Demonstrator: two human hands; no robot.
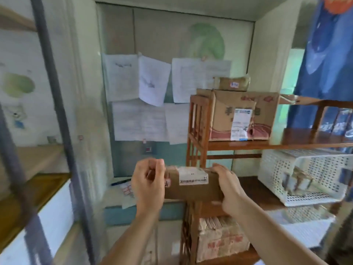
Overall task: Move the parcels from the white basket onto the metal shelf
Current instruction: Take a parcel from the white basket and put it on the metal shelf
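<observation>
I hold a small brown cardboard parcel (193,186) with a white label in mid-air at the centre of the view. My left hand (149,184) grips its left end and my right hand (228,190) grips its right end. The white perforated basket (277,169) stands tilted on the wooden shelf at the right, with another parcel (298,180) inside it. The metal shelf (55,88), with dark uprights and wooden boards, stands at the left, blurred by motion.
A wooden rack (196,134) behind the parcel carries a large cardboard box (240,117) with a smaller packet (232,84) on top, and a taped box (221,240) on its lower level. Papers (152,81) hang on the wall behind. A blue cloth (328,54) hangs at the right.
</observation>
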